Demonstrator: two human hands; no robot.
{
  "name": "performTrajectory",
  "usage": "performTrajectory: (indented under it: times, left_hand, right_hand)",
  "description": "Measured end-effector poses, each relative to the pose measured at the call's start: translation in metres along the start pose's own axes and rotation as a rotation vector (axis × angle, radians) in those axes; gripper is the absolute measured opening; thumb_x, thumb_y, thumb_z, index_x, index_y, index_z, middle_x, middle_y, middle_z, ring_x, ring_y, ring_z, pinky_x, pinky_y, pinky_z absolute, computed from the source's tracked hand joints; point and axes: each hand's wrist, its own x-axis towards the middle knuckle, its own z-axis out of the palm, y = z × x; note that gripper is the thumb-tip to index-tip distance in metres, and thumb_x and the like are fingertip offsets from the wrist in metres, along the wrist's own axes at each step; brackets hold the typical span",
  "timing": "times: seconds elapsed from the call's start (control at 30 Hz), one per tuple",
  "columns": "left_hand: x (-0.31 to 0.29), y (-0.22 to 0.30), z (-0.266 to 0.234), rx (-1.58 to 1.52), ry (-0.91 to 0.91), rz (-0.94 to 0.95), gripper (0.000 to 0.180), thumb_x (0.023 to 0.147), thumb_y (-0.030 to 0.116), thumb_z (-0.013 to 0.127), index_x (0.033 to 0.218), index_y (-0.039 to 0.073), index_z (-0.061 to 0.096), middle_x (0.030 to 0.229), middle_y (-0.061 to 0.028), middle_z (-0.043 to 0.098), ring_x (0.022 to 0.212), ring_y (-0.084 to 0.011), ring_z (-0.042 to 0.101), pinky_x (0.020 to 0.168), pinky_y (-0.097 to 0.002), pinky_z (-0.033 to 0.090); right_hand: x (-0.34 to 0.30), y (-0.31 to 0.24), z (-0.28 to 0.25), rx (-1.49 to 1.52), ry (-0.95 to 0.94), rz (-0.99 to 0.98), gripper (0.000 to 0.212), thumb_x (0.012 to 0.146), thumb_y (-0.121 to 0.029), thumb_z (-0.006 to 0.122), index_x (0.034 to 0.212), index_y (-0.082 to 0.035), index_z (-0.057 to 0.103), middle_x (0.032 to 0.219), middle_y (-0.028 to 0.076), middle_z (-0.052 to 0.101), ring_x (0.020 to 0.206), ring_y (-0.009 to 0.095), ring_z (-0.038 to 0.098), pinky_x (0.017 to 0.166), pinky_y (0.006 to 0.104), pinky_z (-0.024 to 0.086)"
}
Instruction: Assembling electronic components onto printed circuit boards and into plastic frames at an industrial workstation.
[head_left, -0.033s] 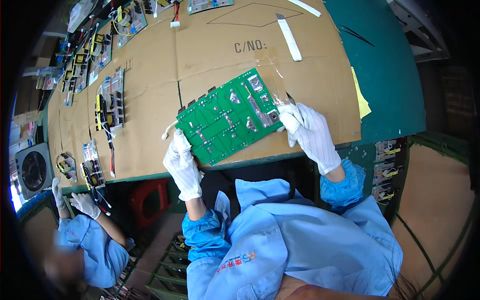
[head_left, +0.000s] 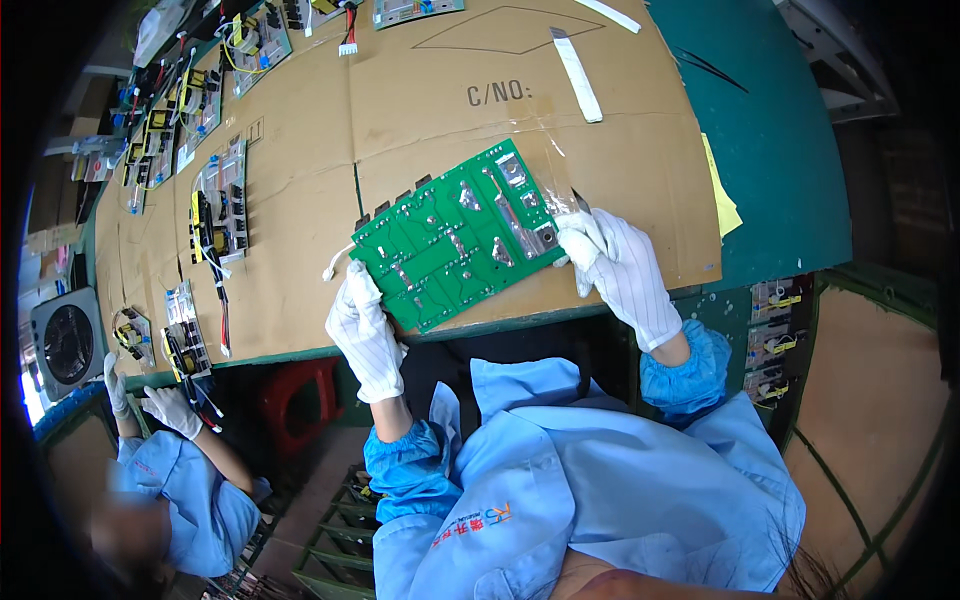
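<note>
A green circuit board (head_left: 450, 240) is tilted above the cardboard, its soldered side toward me. My left hand (head_left: 362, 325), in a white striped glove, is closed on its lower left corner. A short white wire (head_left: 336, 262) sticks out beside that corner, and dark component edges show along the far side. My gloved right hand (head_left: 615, 260) is closed at the board's right end, next to a shiny metal pad. From its fingers a slim, dark pointed tool (head_left: 580, 202) juts out; the rest of it is hidden by the glove.
Cardboard (head_left: 300, 130) covers the green bench. White strips (head_left: 578, 80) lie beyond the board. Assembled boards with wires (head_left: 218, 210) stand on the left and far left. A co-worker's gloved hands (head_left: 170, 410) are at lower left, near a red stool (head_left: 300, 405) and a fan (head_left: 70, 340).
</note>
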Motion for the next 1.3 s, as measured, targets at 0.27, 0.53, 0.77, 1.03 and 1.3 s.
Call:
performTrajectory:
  times: [0.27,0.53,0.77,1.03,1.3]
  left_hand:
    - [-0.001,-0.01,0.0,0.006,0.003,0.047,0.044,0.103,0.035,0.049,0.07,0.008,0.059,0.051,0.0058,0.045,0.043,-0.0019,0.036,0.041,-0.0228,0.024]
    - [-0.001,-0.021,-0.011,0.035,-0.065,-0.034,0.033,0.098,0.021,0.056,0.109,-0.01,0.066,0.089,-0.0059,0.068,0.078,-0.0102,0.057,0.073,-0.0274,0.048]
    - [-0.001,-0.017,-0.012,0.031,-0.095,-0.042,0.031,0.097,0.019,0.058,0.108,-0.009,0.067,0.09,-0.0077,0.069,0.076,-0.0097,0.057,0.071,-0.0264,0.047]
    - [-0.002,-0.003,-0.008,-0.032,-0.117,-0.043,0.028,0.1,0.02,0.056,0.092,-0.006,0.066,0.071,-0.0007,0.057,0.06,-0.0067,0.044,0.054,-0.0255,0.038]
    - [0.001,-0.014,-0.01,0.006,-0.13,0.083,0.034,0.101,0.029,0.052,0.098,-0.001,0.067,0.061,0.0006,0.047,0.048,-0.0064,0.04,0.045,-0.0247,0.032]
  right_hand:
    - [-0.004,0.013,-0.001,-0.018,0.001,-0.043,0.02,0.093,-0.016,0.062,0.104,0.001,0.062,0.07,0.008,0.06,0.048,0.014,0.056,0.047,0.0293,0.045]
    - [-0.004,0.011,0.0,0.052,0.011,-0.023,0.021,0.094,-0.017,0.063,0.104,0.001,0.061,0.073,0.008,0.061,0.048,0.013,0.054,0.047,0.0288,0.043]
    - [-0.003,0.018,0.002,0.071,0.002,-0.014,0.023,0.095,-0.022,0.061,0.103,0.0,0.061,0.071,0.006,0.059,0.048,0.011,0.053,0.046,0.028,0.042]
    - [-0.003,0.017,0.0,0.063,0.007,0.027,0.023,0.095,-0.02,0.06,0.104,0.001,0.061,0.072,0.005,0.06,0.048,0.009,0.051,0.045,0.0256,0.039]
    - [-0.003,0.011,0.003,0.086,0.012,0.054,0.02,0.095,-0.017,0.058,0.103,0.002,0.06,0.074,0.007,0.063,0.048,0.008,0.05,0.045,0.0245,0.038]
